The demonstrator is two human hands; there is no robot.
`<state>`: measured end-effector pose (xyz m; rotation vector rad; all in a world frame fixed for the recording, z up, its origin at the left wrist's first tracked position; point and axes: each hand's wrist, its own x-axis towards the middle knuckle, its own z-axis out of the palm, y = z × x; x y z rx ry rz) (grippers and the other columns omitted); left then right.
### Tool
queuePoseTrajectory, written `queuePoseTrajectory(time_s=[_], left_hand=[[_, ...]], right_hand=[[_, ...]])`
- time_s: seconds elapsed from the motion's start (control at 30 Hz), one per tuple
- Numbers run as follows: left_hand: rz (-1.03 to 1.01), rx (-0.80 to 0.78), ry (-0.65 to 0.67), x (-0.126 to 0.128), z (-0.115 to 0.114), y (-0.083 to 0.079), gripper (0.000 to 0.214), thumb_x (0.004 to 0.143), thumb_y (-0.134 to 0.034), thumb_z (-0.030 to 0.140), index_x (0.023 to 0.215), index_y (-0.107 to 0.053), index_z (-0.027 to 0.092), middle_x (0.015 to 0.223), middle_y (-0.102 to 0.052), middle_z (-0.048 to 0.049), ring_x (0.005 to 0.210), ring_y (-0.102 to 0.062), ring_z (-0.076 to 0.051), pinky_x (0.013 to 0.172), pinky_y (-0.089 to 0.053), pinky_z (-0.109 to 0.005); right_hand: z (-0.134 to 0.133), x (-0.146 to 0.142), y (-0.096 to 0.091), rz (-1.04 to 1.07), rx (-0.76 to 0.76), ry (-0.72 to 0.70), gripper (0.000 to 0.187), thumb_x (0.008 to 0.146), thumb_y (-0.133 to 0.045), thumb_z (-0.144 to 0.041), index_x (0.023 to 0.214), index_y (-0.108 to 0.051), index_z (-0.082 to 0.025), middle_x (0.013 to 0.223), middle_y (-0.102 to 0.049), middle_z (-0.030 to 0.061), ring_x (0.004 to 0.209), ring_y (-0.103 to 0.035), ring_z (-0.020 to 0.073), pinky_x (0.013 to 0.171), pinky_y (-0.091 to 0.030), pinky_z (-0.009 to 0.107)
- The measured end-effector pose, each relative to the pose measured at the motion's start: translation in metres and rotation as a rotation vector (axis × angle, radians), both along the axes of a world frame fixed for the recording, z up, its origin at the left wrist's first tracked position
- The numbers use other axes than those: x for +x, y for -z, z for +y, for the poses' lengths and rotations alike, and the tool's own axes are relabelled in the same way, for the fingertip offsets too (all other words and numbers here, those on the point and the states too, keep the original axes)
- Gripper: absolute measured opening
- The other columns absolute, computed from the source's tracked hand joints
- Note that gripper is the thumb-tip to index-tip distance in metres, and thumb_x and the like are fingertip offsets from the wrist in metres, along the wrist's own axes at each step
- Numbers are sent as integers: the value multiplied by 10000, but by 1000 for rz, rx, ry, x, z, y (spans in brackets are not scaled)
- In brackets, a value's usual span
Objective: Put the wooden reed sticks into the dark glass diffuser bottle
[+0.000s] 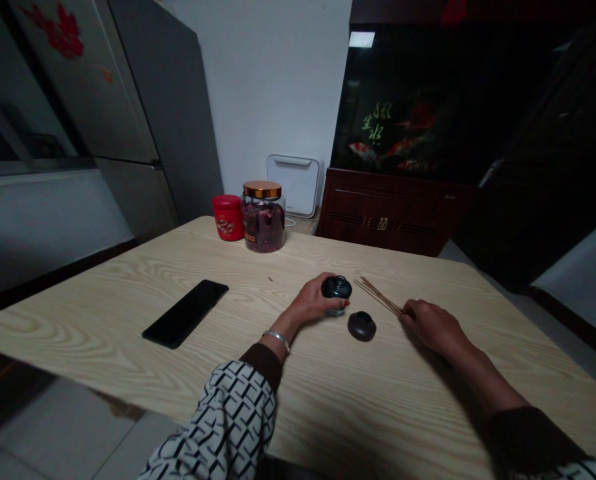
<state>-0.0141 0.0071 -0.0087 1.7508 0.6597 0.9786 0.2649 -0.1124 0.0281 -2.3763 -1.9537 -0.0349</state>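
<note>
My left hand (312, 299) is wrapped round a small dark glass bottle (337, 288) with a narrow neck, which stands upright on the table. Between the fingers of my right hand (434, 325) are several thin brown reed sticks (379, 296). Their free ends point toward the far left, close to the bottle but apart from it. A round dark brown lid (362, 327) rests on the wood between my two hands, just nearer than the bottle. The tips of some right-hand fingers are hidden from me.
On the light wooden table (328, 400) a black phone (185, 313) lies at the left. Farther back, a red canister (228, 218) stands beside a clear jar (264, 223) with a copper lid. Behind are a white appliance (294, 185), a fridge (123, 113) and a fish tank (408, 107).
</note>
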Motion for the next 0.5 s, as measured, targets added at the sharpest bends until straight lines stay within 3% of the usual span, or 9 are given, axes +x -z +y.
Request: queuePoseTrajectory(time_s=[0.17,0.5], left_hand=[[4,12,-1,0,0,-1,682,635,-873,381,1223,-605,165,1130,-673,-119,1073,-629,-265,983,-489,-423],[-9,-7,-3,-1,-2,-3,682,631,-875,372,1221,-605,164,1113,-674,-116,1055,-632,-259,971,-495,-425]], right_hand=[[3,-3,6,-11,-18,30,207,889,-495,-324,902,-666,-209,935,-727,116,853,-657,261,657,-372,329],[9,-10,-2,-99,-50,32,235,862,-489,-294,887,-698,-190,930,-732,155,829,-670,283,632,-363,341]])
